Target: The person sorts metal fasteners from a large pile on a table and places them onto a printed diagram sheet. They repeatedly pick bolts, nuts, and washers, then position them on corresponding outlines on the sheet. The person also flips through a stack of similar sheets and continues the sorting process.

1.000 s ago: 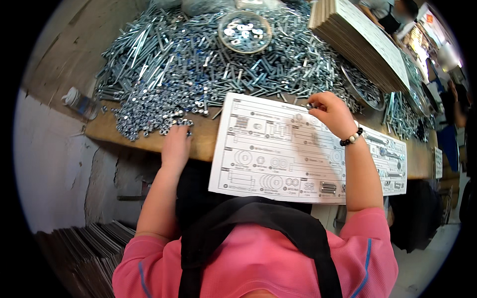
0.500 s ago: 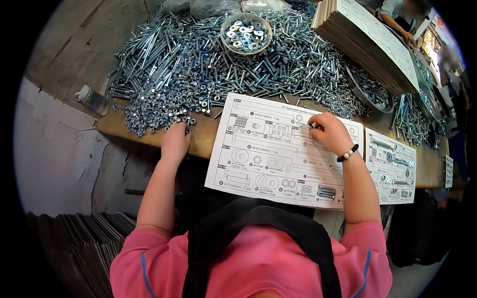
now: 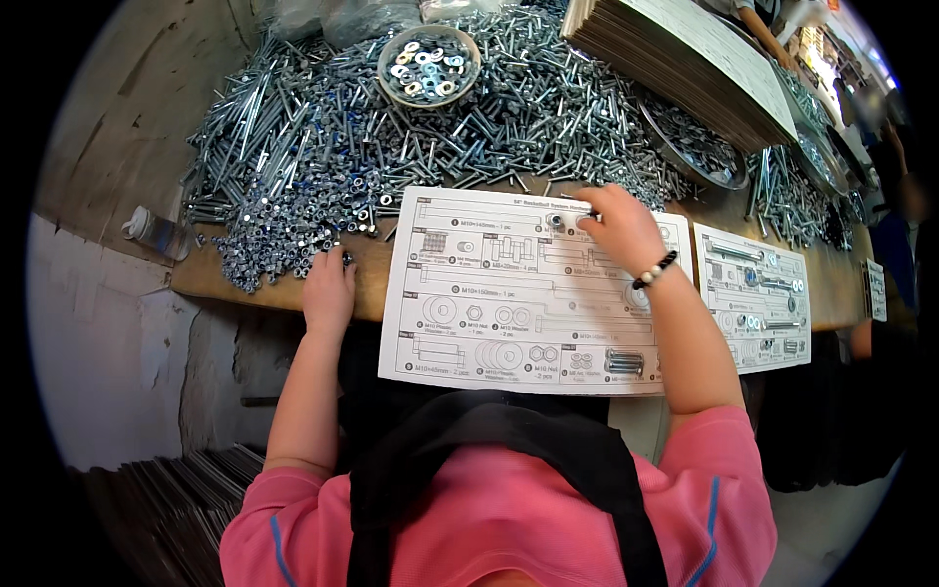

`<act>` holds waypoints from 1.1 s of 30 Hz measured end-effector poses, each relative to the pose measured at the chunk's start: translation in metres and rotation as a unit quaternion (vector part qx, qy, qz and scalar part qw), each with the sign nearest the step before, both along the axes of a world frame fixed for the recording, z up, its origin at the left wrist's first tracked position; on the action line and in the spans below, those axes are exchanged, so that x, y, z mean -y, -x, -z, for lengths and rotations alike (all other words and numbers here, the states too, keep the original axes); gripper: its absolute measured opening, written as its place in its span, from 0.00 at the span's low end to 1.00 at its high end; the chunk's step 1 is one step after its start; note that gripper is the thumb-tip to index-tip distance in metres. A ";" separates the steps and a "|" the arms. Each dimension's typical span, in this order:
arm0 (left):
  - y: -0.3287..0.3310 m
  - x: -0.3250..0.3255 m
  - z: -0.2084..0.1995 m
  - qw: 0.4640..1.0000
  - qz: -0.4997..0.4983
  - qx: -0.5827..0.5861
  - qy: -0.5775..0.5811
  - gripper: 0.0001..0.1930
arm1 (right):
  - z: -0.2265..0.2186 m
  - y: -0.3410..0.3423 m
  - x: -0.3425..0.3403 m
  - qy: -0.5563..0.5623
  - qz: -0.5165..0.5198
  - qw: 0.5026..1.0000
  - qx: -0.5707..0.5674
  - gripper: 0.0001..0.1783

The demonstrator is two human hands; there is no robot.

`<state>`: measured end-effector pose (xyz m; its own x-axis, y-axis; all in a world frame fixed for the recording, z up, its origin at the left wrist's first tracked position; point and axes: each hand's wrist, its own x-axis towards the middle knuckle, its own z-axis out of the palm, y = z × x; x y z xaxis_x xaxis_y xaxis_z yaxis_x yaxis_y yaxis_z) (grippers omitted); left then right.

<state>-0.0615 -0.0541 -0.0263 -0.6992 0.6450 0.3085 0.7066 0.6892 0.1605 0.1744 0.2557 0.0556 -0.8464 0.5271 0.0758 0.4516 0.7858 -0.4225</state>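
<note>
My left hand (image 3: pixel 330 292) is at the table's front edge, beside the pile of hex nuts (image 3: pixel 269 230). Its fingers are curled, and a dark nut (image 3: pixel 347 258) shows at the fingertips. My right hand (image 3: pixel 622 233), with a beaded bracelet at the wrist, is over the upper part of a white printed card (image 3: pixel 469 367). Its thumb and fingers are bent together, and what is between them is too small to make out. Just left of those fingertips a silver nut (image 3: pixel 557 221) lies on the card. Several short bolts (image 3: pixel 626 362) lie near the card's lower right.
Loose bolts (image 3: pixel 489 132) heap across the table behind the card, with a bowl of washers (image 3: pixel 472 86) on top. A second card (image 3: pixel 724 338) bearing hardware lies right. Stacked cards (image 3: pixel 685 59) and a metal tray (image 3: pixel 655 117) stand behind. A clear bottle (image 3: pixel 156 233) is far left.
The whole view has shifted. My right hand has moved up and left over the card, and a nut now lies on the card beside it. My left hand remains by the nuts.
</note>
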 end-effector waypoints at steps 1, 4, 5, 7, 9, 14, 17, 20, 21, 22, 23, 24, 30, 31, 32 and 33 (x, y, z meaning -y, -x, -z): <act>0.000 0.000 0.000 1.000 -0.005 0.008 0.007 0.14 | -0.002 -0.012 -0.006 0.008 -0.009 1.000 -0.024 0.14; 0.001 -0.005 0.000 1.000 -0.001 0.019 0.017 0.13 | -0.014 -0.063 -0.013 0.066 0.040 0.997 -0.031 0.14; 0.002 -0.003 0.000 1.000 0.000 0.020 0.013 0.13 | -0.015 -0.080 -0.014 0.076 0.056 0.995 -0.038 0.14; 0.002 0.003 -0.001 1.000 -0.007 0.023 0.014 0.12 | -0.013 -0.111 -0.012 0.074 0.068 0.994 -0.032 0.14; 0.003 0.006 0.000 1.000 -0.010 0.017 0.022 0.12 | -0.012 -0.137 -0.005 0.080 0.088 0.993 0.001 0.14; 0.007 -0.001 -0.005 1.000 0.009 0.013 0.005 0.12 | 0.004 -0.164 0.019 0.076 0.092 0.993 0.014 0.15; -0.009 -0.011 -0.034 0.998 0.033 0.024 -0.055 0.11 | 0.004 -0.158 0.026 0.078 0.114 0.990 -0.025 0.16; -0.037 -0.025 -0.063 0.976 0.118 0.096 -0.153 0.11 | -0.009 -0.147 0.027 0.065 0.093 0.991 -0.067 0.16; -0.052 -0.034 -0.073 0.970 0.138 0.145 -0.141 0.11 | -0.010 -0.143 0.027 0.064 0.090 0.990 -0.090 0.15; -0.068 -0.044 -0.079 0.959 0.157 0.199 -0.123 0.11 | -0.010 -0.139 0.028 0.060 0.076 0.991 -0.096 0.14; -0.079 -0.050 -0.082 0.952 0.196 0.219 -0.090 0.11 | -0.012 -0.133 0.030 0.064 0.062 0.991 -0.099 0.14; -0.088 -0.054 -0.082 0.952 0.237 0.188 -0.040 0.10 | -0.014 -0.126 0.032 0.067 0.046 0.991 -0.103 0.14; -0.101 -0.059 -0.063 0.926 0.336 0.163 0.055 0.12 | -0.008 -0.079 0.023 0.073 -0.029 0.994 -0.075 0.12; -0.102 -0.059 -0.065 0.928 0.332 0.165 0.047 0.12 | -0.004 -0.067 0.020 0.072 -0.030 0.995 -0.063 0.13; -0.103 -0.059 -0.068 0.929 0.328 0.167 0.038 0.12 | 0.001 -0.053 0.017 0.072 -0.031 0.996 -0.050 0.13; -0.103 -0.059 -0.070 0.931 0.323 0.168 0.029 0.12 | 0.005 -0.039 0.014 0.070 -0.033 0.996 -0.038 0.14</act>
<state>0.0418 0.0051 0.0432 -0.2099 0.9732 0.0936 0.8930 0.1518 0.4236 0.2136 0.2414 0.0511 -0.8738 0.4811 0.0705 0.3638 0.7431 -0.5617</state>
